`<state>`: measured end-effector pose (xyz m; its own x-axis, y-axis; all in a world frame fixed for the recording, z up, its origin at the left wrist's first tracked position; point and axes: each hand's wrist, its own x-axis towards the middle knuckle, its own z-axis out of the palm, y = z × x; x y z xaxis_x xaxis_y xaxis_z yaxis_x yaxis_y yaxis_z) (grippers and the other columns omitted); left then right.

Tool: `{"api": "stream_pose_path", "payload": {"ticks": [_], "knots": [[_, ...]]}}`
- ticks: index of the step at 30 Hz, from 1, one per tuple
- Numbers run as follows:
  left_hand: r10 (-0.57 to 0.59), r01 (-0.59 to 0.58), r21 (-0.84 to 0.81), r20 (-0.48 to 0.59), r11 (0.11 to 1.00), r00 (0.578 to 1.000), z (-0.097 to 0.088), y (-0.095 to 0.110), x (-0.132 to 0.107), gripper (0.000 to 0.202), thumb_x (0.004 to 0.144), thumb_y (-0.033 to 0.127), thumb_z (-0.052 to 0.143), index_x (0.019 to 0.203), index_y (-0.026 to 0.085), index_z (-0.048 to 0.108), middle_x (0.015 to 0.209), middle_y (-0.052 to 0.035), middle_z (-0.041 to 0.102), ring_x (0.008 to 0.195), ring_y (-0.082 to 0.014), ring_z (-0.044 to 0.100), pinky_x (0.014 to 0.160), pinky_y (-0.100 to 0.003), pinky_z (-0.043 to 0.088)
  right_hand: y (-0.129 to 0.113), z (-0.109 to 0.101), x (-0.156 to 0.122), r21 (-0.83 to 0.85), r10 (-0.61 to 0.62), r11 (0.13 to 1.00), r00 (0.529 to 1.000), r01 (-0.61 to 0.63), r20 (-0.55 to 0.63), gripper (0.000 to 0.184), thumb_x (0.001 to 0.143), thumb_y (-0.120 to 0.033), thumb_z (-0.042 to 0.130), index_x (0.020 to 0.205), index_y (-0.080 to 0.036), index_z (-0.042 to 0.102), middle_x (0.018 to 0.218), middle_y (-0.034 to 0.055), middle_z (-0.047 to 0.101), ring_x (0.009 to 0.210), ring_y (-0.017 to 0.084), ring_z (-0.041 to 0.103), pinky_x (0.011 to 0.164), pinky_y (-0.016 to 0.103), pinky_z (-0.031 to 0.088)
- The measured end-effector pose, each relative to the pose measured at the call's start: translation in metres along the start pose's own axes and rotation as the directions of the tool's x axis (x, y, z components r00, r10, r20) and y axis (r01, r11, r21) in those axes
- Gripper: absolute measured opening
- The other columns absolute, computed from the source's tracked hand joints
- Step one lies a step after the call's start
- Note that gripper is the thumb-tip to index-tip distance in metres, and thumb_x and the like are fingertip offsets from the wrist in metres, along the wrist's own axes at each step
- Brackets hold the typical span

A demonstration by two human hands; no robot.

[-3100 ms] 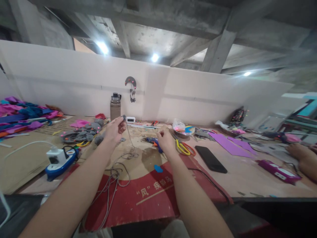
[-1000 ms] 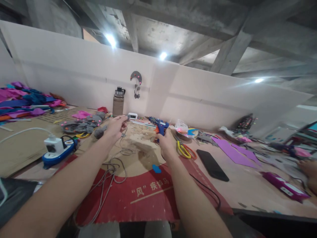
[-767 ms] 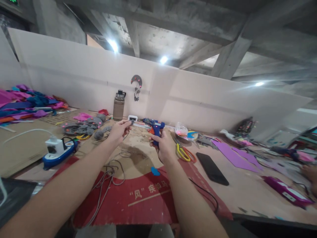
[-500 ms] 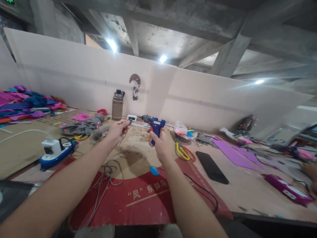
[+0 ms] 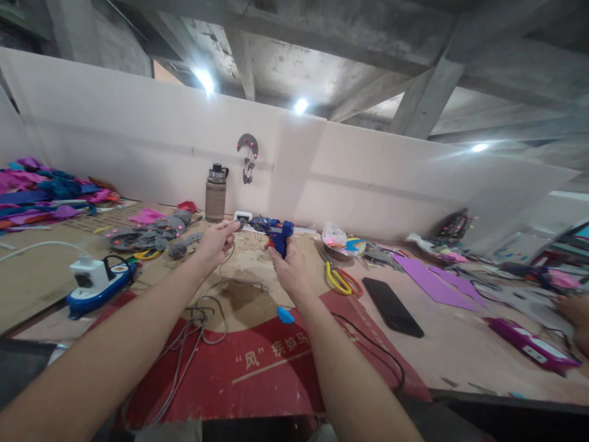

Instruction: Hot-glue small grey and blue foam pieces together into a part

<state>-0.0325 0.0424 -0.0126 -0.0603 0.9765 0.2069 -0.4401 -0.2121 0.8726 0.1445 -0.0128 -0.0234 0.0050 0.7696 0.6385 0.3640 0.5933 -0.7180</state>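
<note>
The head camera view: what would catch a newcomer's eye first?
Probably the blue plastic glue gun in the right hand, pointing at the small grey piece pinched in the left hand. Behind them, a dark-grey crescent ornament with pink dots hangs on the pale wall. Bright pink, purple and blue scraps lie heaped at far left.

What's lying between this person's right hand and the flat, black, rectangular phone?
In the head view, metal scissors with one yellow and one orange handle lie between the right hand and the phone.
</note>
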Motion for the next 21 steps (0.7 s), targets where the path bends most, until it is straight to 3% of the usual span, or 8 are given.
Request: {"api": "stream_pose_path", "payload": {"ticks": [3, 7, 13, 16, 21], "knots": [[0.005, -0.005, -0.018, 0.01, 1.0, 1.0, 0.001, 0.001, 0.0, 0.026, 0.057, 0.022, 0.074, 0.074, 0.009, 0.06, 0.062, 0.0018, 0.055, 0.035, 0.0023, 0.027, 0.032, -0.014, 0.011, 0.002, 0.0, 0.0, 0.054, 0.019, 0.998, 1.0, -0.019, -0.001, 0.024, 0.075, -0.028, 0.054, 0.097, -0.02, 0.054, 0.077, 0.0019, 0.059, 0.072, 0.017, 0.055, 0.064, 0.028, 0.042], [-0.028, 0.028, -0.003, -0.002, 1.0, 1.0, 0.0, 0.001, -0.002, 0.023, 0.058, 0.022, 0.072, 0.069, 0.011, 0.056, 0.061, 0.0027, 0.054, 0.037, 0.0009, 0.031, 0.033, -0.014, 0.011, 0.003, 0.003, -0.001, 0.196, 0.106, 0.975, 0.994, -0.103, -0.004, 0.021, 0.072, -0.029, 0.057, 0.091, -0.021, 0.053, 0.066, -0.0017, 0.054, 0.056, 0.013, 0.049, 0.051, 0.025, 0.039], [-0.065, 0.063, 0.046, 0.056, 0.997, 0.996, 0.007, -0.007, -0.009, 0.023, 0.058, 0.023, 0.072, 0.072, 0.012, 0.057, 0.063, 0.0009, 0.056, 0.039, -0.0009, 0.037, 0.034, -0.014, 0.017, 0.002, 0.007, 0.002, 0.569, 0.32, 0.784, 0.947, -0.248, -0.028, 0.025, 0.07, -0.025, 0.058, 0.09, -0.024, 0.042, 0.062, -0.0079, 0.047, 0.043, 0.007, 0.038, 0.038, 0.019, 0.032], [-0.095, 0.093, 0.022, 0.137, 0.995, 0.986, 0.016, -0.012, -0.016, 0.024, 0.06, 0.024, 0.072, 0.075, 0.012, 0.058, 0.066, 0.0002, 0.057, 0.04, -0.001, 0.038, 0.034, -0.014, 0.019, 0.004, 0.009, 0.005, 0.638, 0.376, 0.727, 0.925, -0.254, -0.06, 0.029, 0.067, -0.023, 0.061, 0.088, -0.024, 0.04, 0.06, -0.0096, 0.047, 0.042, 0.005, 0.039, 0.038, 0.018, 0.031], [-0.098, 0.101, -0.004, 0.216, 0.995, 0.971, 0.027, -0.014, -0.026, 0.024, 0.062, 0.024, 0.073, 0.08, 0.013, 0.061, 0.054, 0.007, 0.04, 0.037, 0.0007, 0.029, 0.034, -0.013, 0.015, 0.006, 0.016, 0.004, 0.665, 0.391, 0.69, 0.92, -0.285, -0.012, 0.035, 0.064, -0.026, 0.064, 0.089, -0.023, 0.04, 0.058, -0.0097, 0.05, 0.041, 0.005, 0.04, 0.038, 0.017, 0.032]]}}
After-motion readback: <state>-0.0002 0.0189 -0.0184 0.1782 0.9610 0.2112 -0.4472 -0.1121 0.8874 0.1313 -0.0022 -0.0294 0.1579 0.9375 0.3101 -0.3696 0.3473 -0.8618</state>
